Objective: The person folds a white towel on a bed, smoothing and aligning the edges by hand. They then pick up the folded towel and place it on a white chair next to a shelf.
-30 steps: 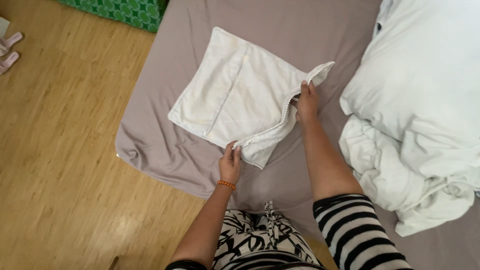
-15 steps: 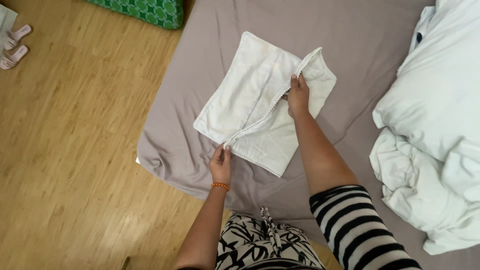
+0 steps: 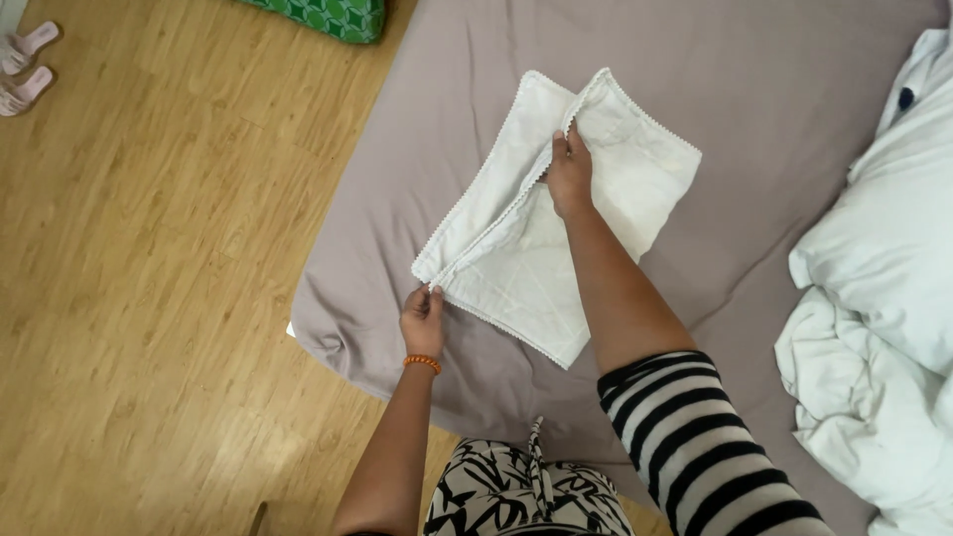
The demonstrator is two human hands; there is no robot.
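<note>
White pillowcase (image 3: 556, 223) with a scalloped lace trim lies on the bed (image 3: 754, 89), toward its near-left corner, part folded: a long flap is doubled over along the left side, its trimmed edge running diagonally from the near-left corner up to the far end.

Head view. Left hand (image 3: 423, 320), with an orange bead bracelet (image 3: 422, 362) at the wrist, has its grip pinched on the near-left corner of the pillowcase, just inside the bed's left edge. Right hand (image 3: 570, 177), arm in a black-and-white striped sleeve (image 3: 695, 447), has its grip clenched on the lace edge at the far end of the flap, fingers curled over the trim. The fabric between the two hands is drawn into a straight line.

Bed covered by a plain grey-mauve sheet, slightly rumpled at the near-left corner. A heaped white duvet (image 3: 884, 337) sits along the bed's right side, well apart from the pillowcase. Wooden floor (image 3: 159, 298) to the left of the bed; a pair of pink slippers (image 3: 28, 65) at its far-left, a green patterned cushion (image 3: 323, 15) at the far edge beside the bed.
</note>
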